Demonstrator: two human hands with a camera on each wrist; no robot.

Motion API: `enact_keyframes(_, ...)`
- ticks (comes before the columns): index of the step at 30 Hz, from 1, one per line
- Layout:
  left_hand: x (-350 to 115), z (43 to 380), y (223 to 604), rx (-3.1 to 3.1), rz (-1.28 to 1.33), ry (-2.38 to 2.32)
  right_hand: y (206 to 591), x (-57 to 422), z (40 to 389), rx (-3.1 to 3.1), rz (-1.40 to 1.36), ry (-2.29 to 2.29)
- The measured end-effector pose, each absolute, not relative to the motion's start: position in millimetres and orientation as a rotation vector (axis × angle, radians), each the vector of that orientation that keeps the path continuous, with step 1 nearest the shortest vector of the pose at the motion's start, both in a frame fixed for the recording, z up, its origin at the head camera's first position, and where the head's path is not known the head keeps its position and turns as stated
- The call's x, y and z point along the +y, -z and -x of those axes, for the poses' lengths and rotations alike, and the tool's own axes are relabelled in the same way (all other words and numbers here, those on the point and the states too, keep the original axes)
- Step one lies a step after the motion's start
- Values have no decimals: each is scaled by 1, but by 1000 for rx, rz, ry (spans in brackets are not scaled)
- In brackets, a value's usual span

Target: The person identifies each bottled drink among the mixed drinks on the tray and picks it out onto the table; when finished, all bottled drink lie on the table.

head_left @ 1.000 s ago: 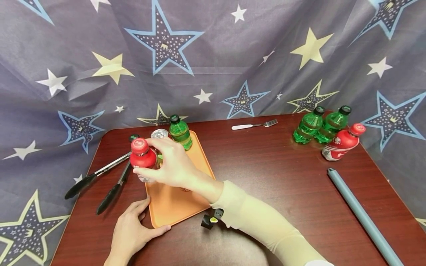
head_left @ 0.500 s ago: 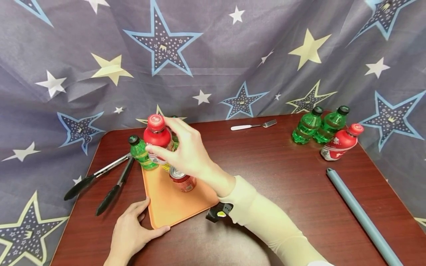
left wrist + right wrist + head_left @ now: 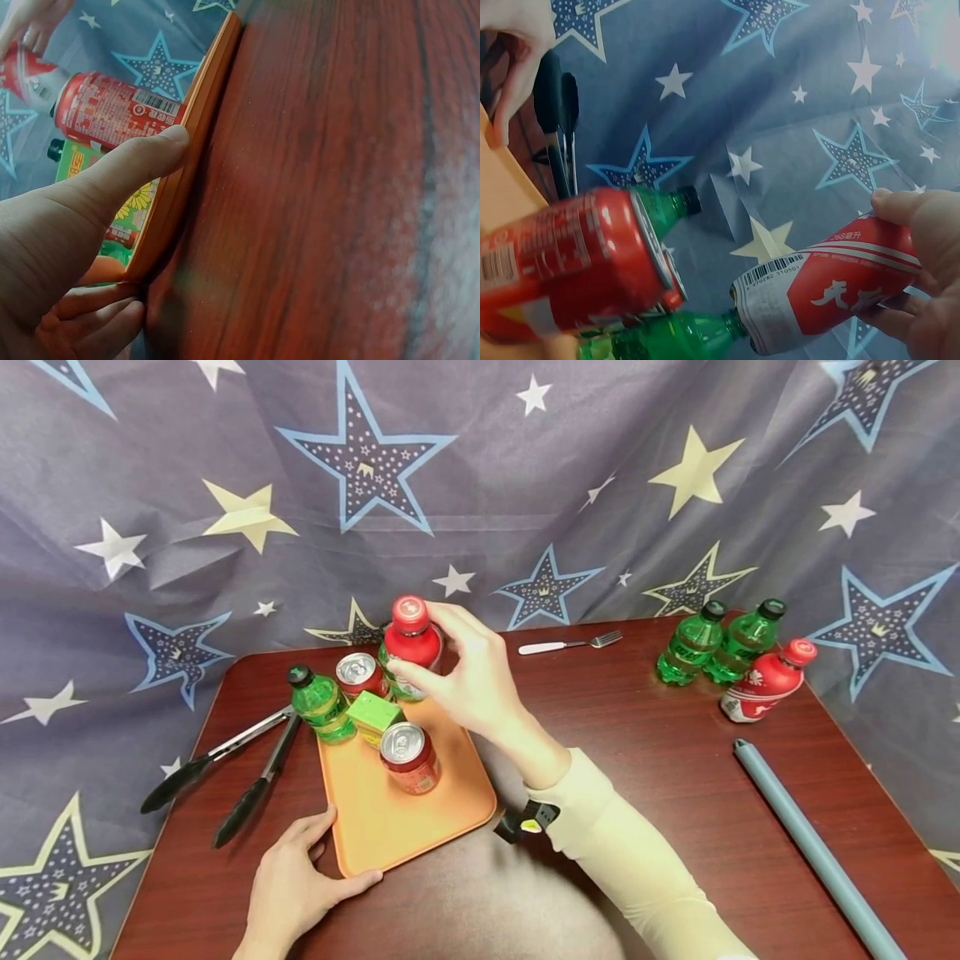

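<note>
The right hand [image 3: 476, 681] grips a red-and-white bottle [image 3: 414, 647], raised at the orange tray [image 3: 390, 831]'s far end; the left hand [image 3: 292, 877] grips a near corner. Lowered there, the bottle's base could catch the adjacent green bottle [image 3: 682, 335] and topple it against the red can [image 3: 357, 671].

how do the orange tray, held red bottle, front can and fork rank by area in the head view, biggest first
Largest: orange tray
Next, unranked: held red bottle and front can, too close to call, the bottle partly covered
Smallest: fork, long but thin
</note>
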State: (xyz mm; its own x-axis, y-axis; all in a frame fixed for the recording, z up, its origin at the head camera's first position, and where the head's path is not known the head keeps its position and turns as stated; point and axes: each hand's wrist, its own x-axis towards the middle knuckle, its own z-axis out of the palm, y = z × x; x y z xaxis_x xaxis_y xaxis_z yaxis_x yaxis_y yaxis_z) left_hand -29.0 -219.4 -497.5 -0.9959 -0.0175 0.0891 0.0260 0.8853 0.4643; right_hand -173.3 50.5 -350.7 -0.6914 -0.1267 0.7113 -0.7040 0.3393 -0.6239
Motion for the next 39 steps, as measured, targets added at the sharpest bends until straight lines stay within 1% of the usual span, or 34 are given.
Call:
enact_keyframes(30, -228, 30, 496, -2968, -29, 694, 369, 97, 191, -2158, -569, -1259)
enact_keyframes(39, -221, 32, 497, -3033, -32, 716, 376, 132, 189, -2167, -488, -1187)
